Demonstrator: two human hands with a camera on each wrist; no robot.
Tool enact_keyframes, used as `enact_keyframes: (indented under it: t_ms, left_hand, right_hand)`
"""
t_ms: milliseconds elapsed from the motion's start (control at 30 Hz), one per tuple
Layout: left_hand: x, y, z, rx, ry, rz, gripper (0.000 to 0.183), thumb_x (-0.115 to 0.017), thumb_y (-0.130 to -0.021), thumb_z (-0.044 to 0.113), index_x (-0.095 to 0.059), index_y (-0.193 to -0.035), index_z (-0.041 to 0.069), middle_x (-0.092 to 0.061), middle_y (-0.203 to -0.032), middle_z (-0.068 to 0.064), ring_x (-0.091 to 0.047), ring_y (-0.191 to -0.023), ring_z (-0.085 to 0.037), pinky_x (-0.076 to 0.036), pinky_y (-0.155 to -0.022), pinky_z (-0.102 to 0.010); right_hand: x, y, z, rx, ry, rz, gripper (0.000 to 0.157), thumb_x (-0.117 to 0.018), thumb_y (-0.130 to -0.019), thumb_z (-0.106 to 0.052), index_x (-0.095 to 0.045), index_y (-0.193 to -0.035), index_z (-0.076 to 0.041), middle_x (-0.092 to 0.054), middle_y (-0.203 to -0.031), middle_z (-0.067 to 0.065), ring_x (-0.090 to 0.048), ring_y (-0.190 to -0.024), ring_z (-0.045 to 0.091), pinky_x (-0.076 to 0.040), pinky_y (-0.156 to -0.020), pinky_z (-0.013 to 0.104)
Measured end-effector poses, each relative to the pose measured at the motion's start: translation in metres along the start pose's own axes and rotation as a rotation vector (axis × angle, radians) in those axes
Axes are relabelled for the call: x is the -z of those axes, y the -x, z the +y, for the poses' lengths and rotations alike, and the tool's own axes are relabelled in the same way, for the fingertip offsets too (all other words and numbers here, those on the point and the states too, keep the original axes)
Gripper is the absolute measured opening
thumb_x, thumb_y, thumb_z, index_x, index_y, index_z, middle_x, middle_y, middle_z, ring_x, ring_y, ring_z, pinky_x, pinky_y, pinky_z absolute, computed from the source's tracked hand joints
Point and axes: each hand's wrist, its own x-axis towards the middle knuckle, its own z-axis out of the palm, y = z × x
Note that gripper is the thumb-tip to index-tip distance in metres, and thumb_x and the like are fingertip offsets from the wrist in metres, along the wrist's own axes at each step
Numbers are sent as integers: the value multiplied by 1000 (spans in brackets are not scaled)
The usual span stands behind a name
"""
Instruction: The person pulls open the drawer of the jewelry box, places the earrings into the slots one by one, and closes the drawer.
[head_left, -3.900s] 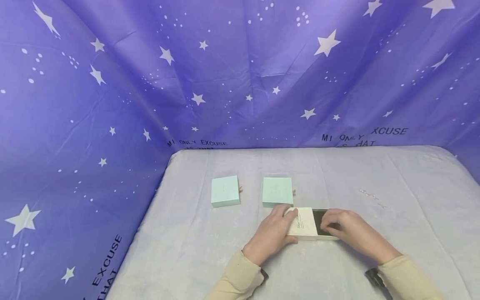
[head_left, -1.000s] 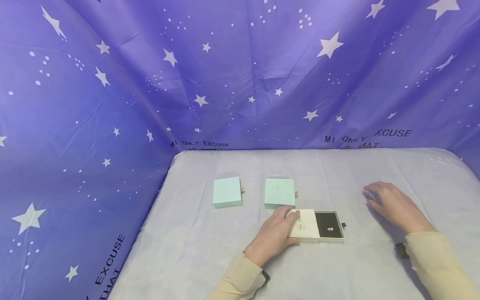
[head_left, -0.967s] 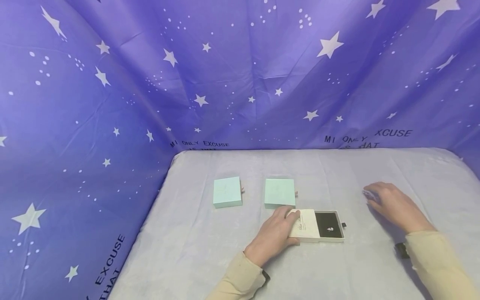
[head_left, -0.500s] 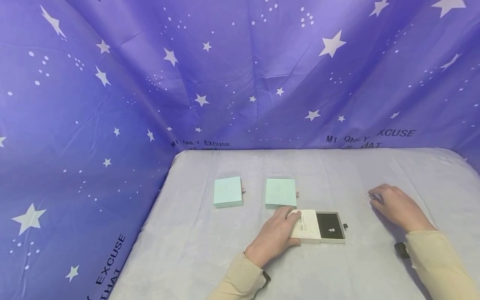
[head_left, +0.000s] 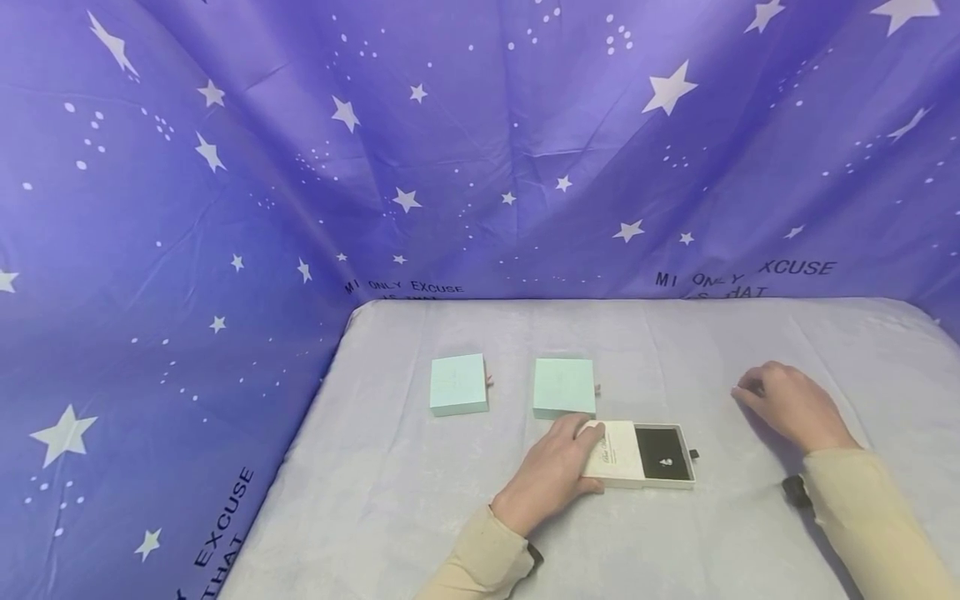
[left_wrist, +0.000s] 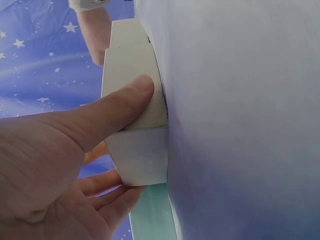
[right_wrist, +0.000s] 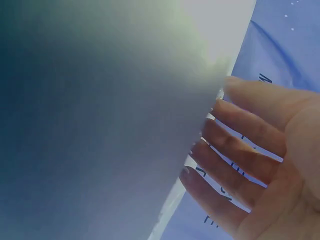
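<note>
My left hand (head_left: 551, 471) grips the sleeve end of a cream jewellery box (head_left: 621, 450), thumb on its near side, fingers over the top and far side. The box's drawer (head_left: 688, 483) is pulled out to the right, showing a black insert (head_left: 652, 446). On the insert lies a small silver piece (head_left: 666, 462), too small to identify. Farther right, my right hand (head_left: 795, 406) is down at the tabletop, fingers bent. The right wrist view shows a bit of silver jewellery (right_wrist: 220, 94) pinched between thumb and index fingertips; the hand hides most of it.
Two mint-green boxes, one at left (head_left: 459, 383) and one just behind the cream box (head_left: 564, 387), lie closed with ribbon tabs on their right sides. The table has a pale grey cloth (head_left: 375, 500). Purple star-printed curtains (head_left: 480, 150) enclose the back and left.
My right hand has left the drawer, where the silver piece now shows, and moved right to the jewellery on the cloth. Its fingertips have shifted slightly since. My left hand keeps its grip.
</note>
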Motion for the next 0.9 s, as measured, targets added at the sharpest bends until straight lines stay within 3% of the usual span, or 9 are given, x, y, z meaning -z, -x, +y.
enact_keyframes:
  t_ms: [300,667,900]
  left_hand:
    - [1,1,0,-1,-1,6,80,-79,-74,43,-51,-142,13,-49,-146,-7,-44,-137,-17,-40,-110,-26]
    - [1,1,-1,-13,-7,23,78,-80,-74,43,-52,-141,13,-50,-144,-8,-44,-136,-18,-41,-110,-26]
    - [1,1,-1,-6,-6,7,79,-79,-74,43,-51,-142,13,-49,-145,-8,-44,-136,-18,-41,-110,-26]
  right_hand:
    - [-2,0,2,21,22,29,15,-70,-84,-7,-71,-95,4,-66,-101,32,-58,-97,56,-45,-84,67]
    - [-3,1,0,3,-1,92,15,-67,-85,-7,-70,-95,3,-67,-101,31,-58,-95,57,-45,-81,67]
    - [0,-1,-2,-11,-9,30,20,-68,-87,-12,-69,-96,5,-67,-101,31,-58,-97,55,-44,-83,66]
